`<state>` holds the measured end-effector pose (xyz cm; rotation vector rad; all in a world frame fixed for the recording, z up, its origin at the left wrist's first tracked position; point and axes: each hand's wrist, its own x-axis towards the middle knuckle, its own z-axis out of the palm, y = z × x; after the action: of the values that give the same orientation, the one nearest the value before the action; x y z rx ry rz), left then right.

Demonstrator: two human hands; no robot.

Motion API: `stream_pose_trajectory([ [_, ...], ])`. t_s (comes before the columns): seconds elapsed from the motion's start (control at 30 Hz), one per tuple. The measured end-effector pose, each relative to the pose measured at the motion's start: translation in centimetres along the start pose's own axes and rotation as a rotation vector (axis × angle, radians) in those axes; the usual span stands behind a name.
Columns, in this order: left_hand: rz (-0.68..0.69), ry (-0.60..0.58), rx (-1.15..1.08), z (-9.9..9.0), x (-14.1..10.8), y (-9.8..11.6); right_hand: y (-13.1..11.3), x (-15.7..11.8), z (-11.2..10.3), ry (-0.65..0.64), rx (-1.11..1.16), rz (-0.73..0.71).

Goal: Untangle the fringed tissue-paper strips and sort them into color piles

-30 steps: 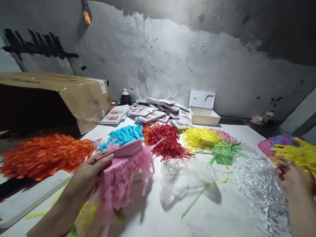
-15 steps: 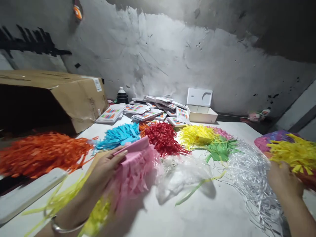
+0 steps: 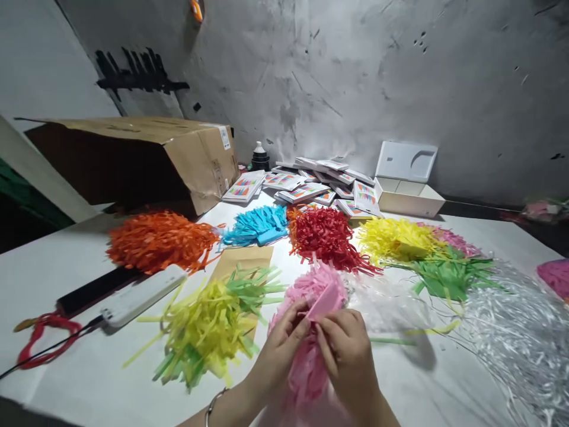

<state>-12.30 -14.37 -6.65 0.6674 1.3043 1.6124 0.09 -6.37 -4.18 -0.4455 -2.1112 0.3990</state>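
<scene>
Near the front middle of the table, both my hands meet at a pink tissue-paper tassel point(image 3: 320, 281). My left hand point(image 3: 284, 341) pinches the tassel's smooth top band from the left, thumb against fingers. My right hand point(image 3: 349, 350) pinches the same band close beside it; its fingertips partly hide the band. Pink fringe hangs below and spreads above my hands. To the left lies a loose bunch of yellow and green paper fringe point(image 3: 202, 329). Just behind my right hand is a crumpled clear plastic bag point(image 3: 386, 302).
Fringe bundles in orange point(image 3: 160, 240), blue point(image 3: 255, 225), red point(image 3: 326, 237), yellow point(image 3: 395, 237), green point(image 3: 447, 276) and silver point(image 3: 524, 338) line the white table. Behind are flat packs point(image 3: 302, 191), an open white box point(image 3: 411, 198) and a cardboard carton point(image 3: 213, 166). A white power bank point(image 3: 144, 296) lies left.
My right hand has come from the far right, by the other yellow bundle, to the pink tassel. My left hand has brought the tassel toward the middle. The view has turned left.
</scene>
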Motion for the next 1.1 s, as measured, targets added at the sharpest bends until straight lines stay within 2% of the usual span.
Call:
stream_pose_trajectory([
  [0.07,0.009,-0.044,0.005,-0.3,0.1,-0.2,0.8,-0.6,0.0,-0.004,0.163,0.185],
  [0.17,0.12,-0.077,0.092,-0.5,0.4,-0.3,1.4,-0.9,-0.1,-0.035,0.403,0.461],
  [0.27,0.249,-0.094,0.242,-0.6,0.8,-0.1,1.9,-0.5,-0.4,-0.108,0.538,0.606],
  [0.4,0.334,-0.111,0.394,-0.9,1.1,0.4,2.5,-0.3,-1.2,-0.283,0.556,0.541],
  [0.5,0.338,-0.127,0.428,-1.2,1.2,0.5,2.6,-0.8,-1.2,-0.197,0.397,0.415],
  [0.6,0.34,-0.127,0.428,-1.2,1.2,0.6,2.3,-1.3,-0.8,-0.099,0.216,0.177],
  [0.67,0.335,-0.106,0.42,-1.2,1.2,0.5,1.8,-1.4,-0.7,-0.115,0.135,0.04],
  [0.7,0.329,-0.1,0.415,-1.2,1.2,0.5,1.6,-1.4,-0.7,-0.134,0.104,0.016],
  [0.8,0.321,-0.095,0.408,-1.1,1.2,0.3,0.8,-1.2,-0.7,-0.142,0.04,0.064],
  [0.9,0.347,-0.083,0.423,-1.1,1.1,0.1,0.4,-1.1,-0.6,-0.086,0.025,0.08],
  [1.0,0.378,-0.078,0.444,-1.2,1.0,0.2,0.5,-1.3,-0.5,-0.064,0.096,0.13],
  [1.1,0.399,-0.074,0.478,-1.2,0.9,0.4,0.8,-1.4,-0.5,-0.051,0.196,0.245],
])
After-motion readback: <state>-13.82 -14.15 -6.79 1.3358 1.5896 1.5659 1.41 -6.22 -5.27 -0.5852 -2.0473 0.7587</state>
